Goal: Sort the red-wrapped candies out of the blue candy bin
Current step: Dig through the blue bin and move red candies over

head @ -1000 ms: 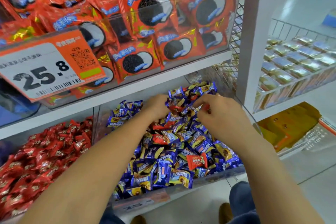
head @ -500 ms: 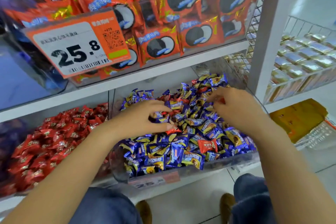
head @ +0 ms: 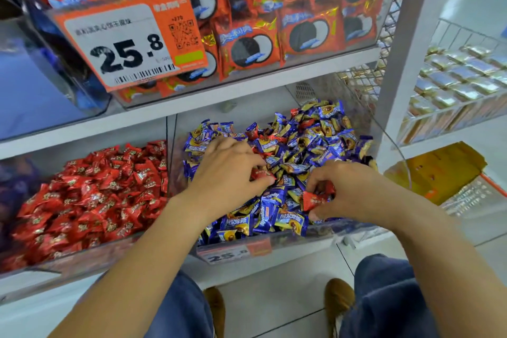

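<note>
Head view: both hands in blue candy bin (head: 274, 241).
Left hand (head: 230, 170): fingers pinch red candy (head: 259, 173).
Right hand (head: 354, 189): fingers pinch another red candy (head: 312, 200).
Next: likely carry both toward nine o'clock, red bin (head: 90, 252).

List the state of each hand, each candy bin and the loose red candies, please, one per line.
left hand: pinches a red candy
right hand: holds a second red candy
blue candy bin: full, a few red ones at the back
red candy bin: full of red candies
</note>
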Demonstrator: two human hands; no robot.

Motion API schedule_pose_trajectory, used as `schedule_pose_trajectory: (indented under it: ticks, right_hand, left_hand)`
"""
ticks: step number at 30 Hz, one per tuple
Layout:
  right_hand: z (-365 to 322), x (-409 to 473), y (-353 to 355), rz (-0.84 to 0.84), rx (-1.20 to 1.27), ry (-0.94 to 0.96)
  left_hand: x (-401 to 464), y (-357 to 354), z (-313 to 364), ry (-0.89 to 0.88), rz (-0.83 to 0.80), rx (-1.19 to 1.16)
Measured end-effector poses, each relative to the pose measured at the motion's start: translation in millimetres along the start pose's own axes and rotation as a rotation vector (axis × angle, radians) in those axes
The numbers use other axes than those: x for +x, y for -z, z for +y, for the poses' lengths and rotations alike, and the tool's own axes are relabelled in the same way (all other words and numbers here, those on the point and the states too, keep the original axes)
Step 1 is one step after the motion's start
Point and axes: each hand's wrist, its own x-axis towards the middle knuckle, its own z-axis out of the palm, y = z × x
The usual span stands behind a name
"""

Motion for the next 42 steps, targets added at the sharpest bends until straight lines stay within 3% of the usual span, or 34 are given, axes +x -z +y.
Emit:
schedule_pose_trajectory:
  ticks: [3, 6, 9, 11, 15, 18, 23, 26, 32, 37, 42]
  right_hand:
    - [-0.1, 0.7, -1.9, 0.022, -0.005, -0.001]
    - [-1.5, 1.1, 1.3, 0.161, 0.070, -0.040]
    - [-6.5, 5.4, 4.0, 0.360, 0.138, -0.068]
    - [-10.8, 12.0, 3.3, 0.430, 0.190, -0.059]
    - [-14.7, 22.3, 4.9, 0.488, 0.135, -0.060]
    - [-10.8, 13.1, 14.8, 0.447, 0.161, -0.073]
    - [6.3, -18.5, 20.5, 0.098, 0.156, -0.175]
    - [10.3, -23.1, 12.2, 0.006, 0.061, -0.179]
    - [6.3, -16.5, 3.5, 0.054, -0.059, -0.141]
    - [2.0, -13.3, 6.6, 0.200, 0.026, -0.104]
    - [-7.0, 2.4, 4.7, 0.288, 0.108, -0.081]
  left_hand:
    - [5.1, -1.0, 2.0, 0.024, -0.019, 0.015]
    - [-1.5, 11.0, -5.4, 0.056, 0.156, -0.200]
    - [-16.4, 27.5, -20.6, 0.228, 0.286, -0.401]
    - [-26.6, 29.9, -30.1, 0.290, 0.257, -0.394]
    - [-41.3, 24.7, -32.9, 0.238, 0.238, -0.338]
    - [-43.9, 22.7, -31.5, 0.233, 0.192, -0.262]
    - [-48.3, 15.2, -22.3, 0.221, 0.116, 0.152]
    - [-48.8, 10.9, -19.7, 0.206, 0.079, 0.287]
    - [-44.1, 10.5, -19.5, 0.213, 0.000, 0.248]
    - [-40.7, 23.7, -22.6, 0.265, 0.202, 0.038]
    - [-10.1, 24.7, -17.0, 0.140, 0.025, 0.031]
